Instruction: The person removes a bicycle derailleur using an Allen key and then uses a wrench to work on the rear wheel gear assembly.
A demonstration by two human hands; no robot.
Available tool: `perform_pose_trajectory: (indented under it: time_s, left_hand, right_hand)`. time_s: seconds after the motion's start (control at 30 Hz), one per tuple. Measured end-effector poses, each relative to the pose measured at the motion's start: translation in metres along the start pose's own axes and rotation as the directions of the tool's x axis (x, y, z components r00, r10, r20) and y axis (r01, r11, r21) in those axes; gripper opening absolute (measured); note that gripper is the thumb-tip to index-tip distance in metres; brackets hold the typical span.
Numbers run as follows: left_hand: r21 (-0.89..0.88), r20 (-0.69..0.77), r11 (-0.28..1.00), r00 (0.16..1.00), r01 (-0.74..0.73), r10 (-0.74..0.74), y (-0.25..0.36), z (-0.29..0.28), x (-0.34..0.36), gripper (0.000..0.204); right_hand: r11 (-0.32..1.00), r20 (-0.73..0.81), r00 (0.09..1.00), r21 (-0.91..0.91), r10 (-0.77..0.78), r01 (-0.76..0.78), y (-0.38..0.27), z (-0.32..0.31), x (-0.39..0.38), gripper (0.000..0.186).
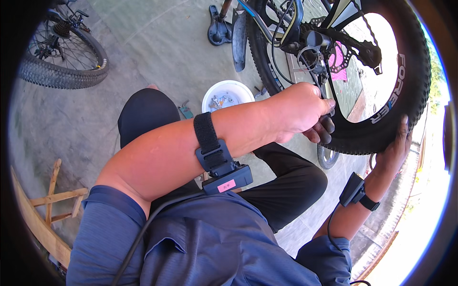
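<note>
A bicycle wheel (414,71) with a wide black knobby tyre stands at the right, beside a bicycle frame (260,21) with a crank and chain parts. My left hand (312,114) reaches across to the wheel's near-left side, its fingers curled and darkened with grime. A thin dark piece runs up from the fingers toward the hub parts (312,50); what they grip is mostly hidden. My right hand (396,145) grips the tyre at its lower right, one finger up on the sidewall and the others partly hidden behind the tread.
A white bucket (207,95) with small metal parts stands on the floor by my knee, next to a greenish tool (186,111). A saddle (218,31) and black mudguard (239,47) are beyond. Another bicycle's wheel (90,71) is far left; a wooden frame (52,196) stands lower left.
</note>
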State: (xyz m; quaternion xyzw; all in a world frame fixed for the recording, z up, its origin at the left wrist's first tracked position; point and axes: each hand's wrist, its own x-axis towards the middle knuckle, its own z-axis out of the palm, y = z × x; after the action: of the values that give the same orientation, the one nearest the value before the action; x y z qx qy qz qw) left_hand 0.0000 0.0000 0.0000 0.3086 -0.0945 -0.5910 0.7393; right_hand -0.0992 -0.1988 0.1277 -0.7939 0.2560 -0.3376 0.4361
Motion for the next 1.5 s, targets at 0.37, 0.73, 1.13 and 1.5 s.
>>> perform_pose_trajectory:
  time_s: [0.37,0.73,1.13,1.5]
  left_hand:
    - [0.806,-0.102,0.584,0.949,-0.097,0.299,-0.032,-0.046,0.032,0.03]
    - [0.838,-0.192,0.537,0.867,-0.099,0.46,-0.011,-0.054,0.014,0.038]
    - [0.983,-0.04,0.131,0.543,-0.13,0.839,0.011,-0.075,0.022,0.027]
    - [0.967,-0.052,0.198,0.638,-0.159,0.768,0.018,-0.07,0.025,0.024]
  right_hand:
    - [1.0,0.01,1.0,0.017,-0.01,0.01,0.001,-0.002,0.004,0.05]
    - [1.0,0.015,1.0,0.002,0.001,-0.001,0.0,0.003,-0.002,0.054]
    - [1.0,0.012,1.0,0.001,-0.005,0.005,-0.002,0.005,-0.003,0.05]
    - [1.0,-0.035,0.999,0.023,-0.02,0.021,0.003,0.004,-0.002,0.051]
